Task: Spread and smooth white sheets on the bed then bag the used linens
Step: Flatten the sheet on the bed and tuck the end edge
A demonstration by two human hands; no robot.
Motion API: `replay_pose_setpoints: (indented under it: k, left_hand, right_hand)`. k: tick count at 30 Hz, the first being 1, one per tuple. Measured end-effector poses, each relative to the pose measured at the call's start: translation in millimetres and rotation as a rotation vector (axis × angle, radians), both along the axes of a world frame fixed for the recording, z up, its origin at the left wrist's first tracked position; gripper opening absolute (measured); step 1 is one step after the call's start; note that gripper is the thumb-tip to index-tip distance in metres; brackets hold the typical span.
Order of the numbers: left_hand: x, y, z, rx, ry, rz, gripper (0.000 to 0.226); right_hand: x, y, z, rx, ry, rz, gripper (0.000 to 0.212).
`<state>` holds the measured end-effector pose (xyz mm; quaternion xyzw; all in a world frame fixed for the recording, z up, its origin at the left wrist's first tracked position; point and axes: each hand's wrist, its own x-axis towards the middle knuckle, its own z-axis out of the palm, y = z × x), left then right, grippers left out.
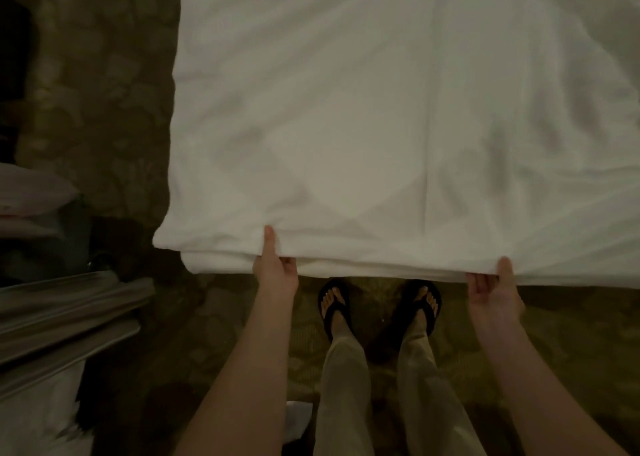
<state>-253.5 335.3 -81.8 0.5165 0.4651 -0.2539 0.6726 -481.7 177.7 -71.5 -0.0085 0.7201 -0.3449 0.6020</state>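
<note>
Floor: dim patterned carpet (104, 109) all around; I see my feet in black sandals (334, 305) just short of the sheet's edge.
Left hand (275, 268): gripping the near hem of the sheet (398, 126), thumb lying on top, fingers curled under the fold.
Right hand (493, 282): palm up at the same hem, thumb over the edge and fingers curled beneath, pinching the cloth.
Sheet: white, spread straight ahead of both hands, running away from me; a long crease runs down its middle.
Key relation: the hem lies across me, left to right, with both hands about equally near; I judge any pull must come toward me, evenly.
Left side: a blurred stack of pale linens (34, 192) and grey folds.
Hidden: the bed itself under the sheet, its far end, its right edge cut off; fingertips under the hem.
</note>
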Motion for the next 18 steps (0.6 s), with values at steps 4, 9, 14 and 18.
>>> replay_pose_setpoints:
  k: [4,9,14,18]
  left_hand:
    - [25,12,5,0.017,-0.053,0.011,0.061]
    - [38,28,16,0.034,-0.152,-0.009,0.047]
    - [49,42,8,-0.054,-0.081,0.052,0.056]
    - [85,48,8,0.063,-0.145,0.039,0.064]
  right_hand:
    - [42,13,4,0.012,-0.167,0.119,0.041]
    - [70,34,6,-0.004,-0.184,0.062,0.03]
    - [76,49,-3,0.046,-0.185,0.047,0.039]
    - [95,53,0,0.006,-0.224,0.093,0.033]
